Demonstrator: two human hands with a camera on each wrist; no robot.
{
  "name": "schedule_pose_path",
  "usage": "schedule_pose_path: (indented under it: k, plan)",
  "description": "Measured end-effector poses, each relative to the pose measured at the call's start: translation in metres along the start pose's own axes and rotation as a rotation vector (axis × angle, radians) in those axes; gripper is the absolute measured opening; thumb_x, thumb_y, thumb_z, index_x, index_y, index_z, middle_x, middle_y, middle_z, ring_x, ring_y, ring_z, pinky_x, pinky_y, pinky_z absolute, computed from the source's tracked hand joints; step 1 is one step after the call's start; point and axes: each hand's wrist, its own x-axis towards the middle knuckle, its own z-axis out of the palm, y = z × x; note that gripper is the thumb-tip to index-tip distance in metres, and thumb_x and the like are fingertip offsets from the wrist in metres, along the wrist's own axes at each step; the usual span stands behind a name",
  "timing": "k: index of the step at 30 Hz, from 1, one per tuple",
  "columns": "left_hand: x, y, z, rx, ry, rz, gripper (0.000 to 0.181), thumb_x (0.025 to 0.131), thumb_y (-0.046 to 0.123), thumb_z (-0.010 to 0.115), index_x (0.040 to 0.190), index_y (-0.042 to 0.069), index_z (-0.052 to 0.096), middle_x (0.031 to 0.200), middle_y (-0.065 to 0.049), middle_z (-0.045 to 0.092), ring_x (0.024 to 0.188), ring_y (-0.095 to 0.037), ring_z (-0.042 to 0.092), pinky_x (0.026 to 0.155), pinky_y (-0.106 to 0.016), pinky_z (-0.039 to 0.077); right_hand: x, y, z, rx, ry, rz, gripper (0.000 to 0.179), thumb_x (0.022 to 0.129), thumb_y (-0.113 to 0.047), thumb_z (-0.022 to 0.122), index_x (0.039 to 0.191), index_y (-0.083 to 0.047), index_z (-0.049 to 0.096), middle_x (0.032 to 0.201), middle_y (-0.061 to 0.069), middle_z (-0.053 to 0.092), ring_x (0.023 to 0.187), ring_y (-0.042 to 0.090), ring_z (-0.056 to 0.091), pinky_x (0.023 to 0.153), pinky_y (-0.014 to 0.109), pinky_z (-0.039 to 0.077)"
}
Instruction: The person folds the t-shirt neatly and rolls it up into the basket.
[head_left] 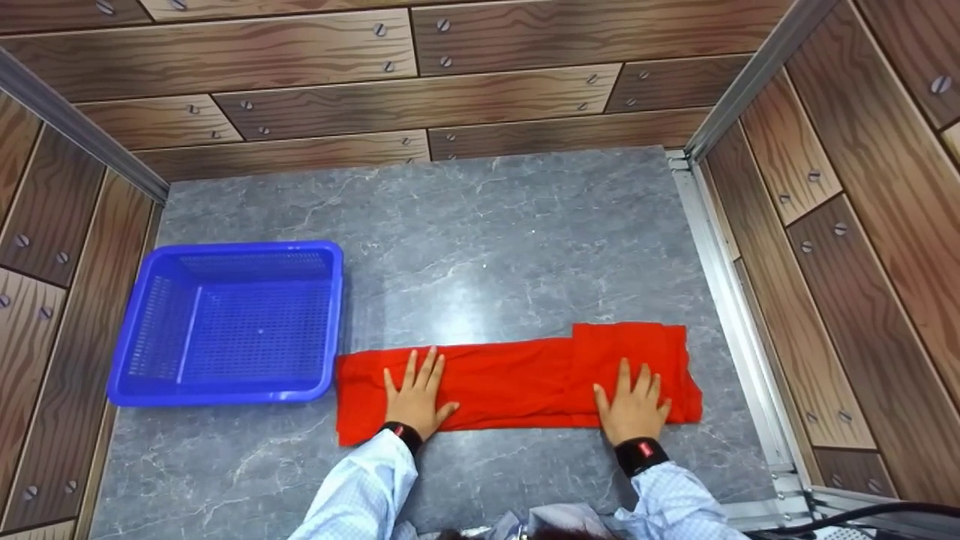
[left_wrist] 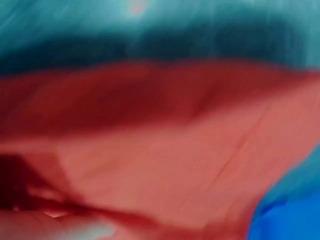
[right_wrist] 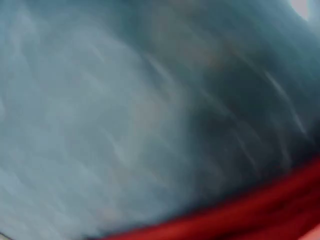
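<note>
A folded red cloth [head_left: 510, 384] lies as a long strip across the near part of the grey marbled table. Its right end carries an extra folded layer, with an uneven outer edge. My left hand [head_left: 417, 399] rests on the strip towards its left end, fingers straight and spread. On the folded right end rests my right hand [head_left: 634, 409], its fingers also spread. In the left wrist view the cloth [left_wrist: 165, 165] looks blurred, with a finger [left_wrist: 55, 226] at the lower left. The right wrist view catches only a blurred red edge [right_wrist: 225, 217] along the bottom.
A blue plastic basket [head_left: 337, 300] with perforated sides stands left of the cloth, close to its left end. Wood-patterned walls [head_left: 322, 112] enclose the table [head_left: 487, 202] at the back and sides. A black cable [head_left: 885, 511] runs at the lower right corner.
</note>
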Motion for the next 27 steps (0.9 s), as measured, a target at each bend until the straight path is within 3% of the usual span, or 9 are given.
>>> schedule_pose_path:
  k: [3,7,17,22,27]
  plan:
    - [0.003,-0.01,0.01,0.032,0.036,0.033,0.093,0.081,0.076,0.049,0.156,0.024,0.027,0.163,0.004,0.024,0.15,-0.032,0.02,0.11,-0.074,0.013,0.0,0.004,0.003,0.004,-0.066,0.008,0.077,0.095,-0.051,0.051,0.156,-0.012,0.024,0.16,0.028,0.014,0.145,0.055,0.011,0.107,0.079,0.012]
    - [0.01,-0.018,0.014,0.068,0.046,0.065,0.096,0.08,0.083,0.039,0.157,0.027,0.024,0.164,0.005,0.021,0.151,-0.031,0.018,0.111,-0.074,0.011,0.003,0.01,0.009,0.016,-0.088,-0.019,0.079,0.097,-0.051,0.048,0.158,-0.012,0.016,0.162,0.029,0.003,0.144,0.059,0.003,0.106,0.081,0.005]
    - [0.02,-0.017,0.009,0.057,0.043,0.064,0.096,0.08,0.082,0.041,0.157,0.027,0.024,0.164,0.006,0.021,0.152,-0.031,0.018,0.111,-0.074,0.01,0.014,0.014,0.015,0.029,-0.075,-0.034,0.079,0.098,-0.052,0.045,0.158,-0.014,0.011,0.163,0.027,-0.002,0.144,0.059,-0.003,0.106,0.08,-0.004]
    - [0.027,-0.014,0.002,0.015,0.05,0.046,0.096,0.08,0.08,0.045,0.156,0.024,0.028,0.163,0.004,0.024,0.151,-0.033,0.02,0.11,-0.075,0.011,0.03,0.012,0.012,0.029,-0.071,-0.054,0.078,0.099,-0.055,0.041,0.158,-0.014,0.011,0.163,0.026,-0.003,0.144,0.06,-0.003,0.106,0.079,-0.005]
    - [0.037,-0.013,-0.004,0.004,-0.006,0.007,0.096,0.08,0.079,0.047,0.156,0.025,0.025,0.164,0.004,0.02,0.152,-0.032,0.016,0.111,-0.074,0.009,0.052,0.009,0.009,0.034,-0.088,-0.082,0.078,0.099,-0.059,0.035,0.159,-0.015,0.008,0.162,0.026,-0.005,0.144,0.06,-0.005,0.106,0.079,-0.007]
